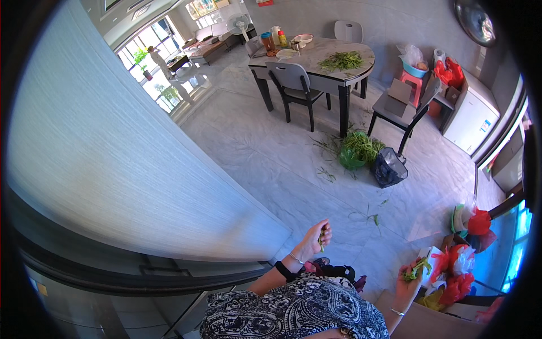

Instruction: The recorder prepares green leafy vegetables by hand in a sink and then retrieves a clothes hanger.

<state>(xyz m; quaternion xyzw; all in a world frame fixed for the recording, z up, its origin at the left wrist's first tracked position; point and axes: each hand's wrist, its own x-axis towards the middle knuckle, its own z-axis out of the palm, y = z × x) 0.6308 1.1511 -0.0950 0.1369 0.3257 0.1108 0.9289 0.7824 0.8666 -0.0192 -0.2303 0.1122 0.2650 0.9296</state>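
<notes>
My left hand [311, 240] is curled around a short piece of green stem [322, 245], raised in front of my body beside the wall's edge. To the right, my right hand [406, 286] holds a small bunch of green leaves [417, 271], near bags and boxes. Ahead on the floor, a heap of leafy green vegetables [362, 145] spills from a green plastic bag [351, 159]. A dark bag [387, 169] stands open against it. More greens [342, 61] lie piled on the dining table [315, 68].
A pale wall [139, 161] fills my left side. Chairs [292, 80] surround the table, and loose stems [374, 218] lie on the tiles. Red plastic bags [459, 286] and a white box [430, 258] stand at right. A person [159, 61] stands by the far windows.
</notes>
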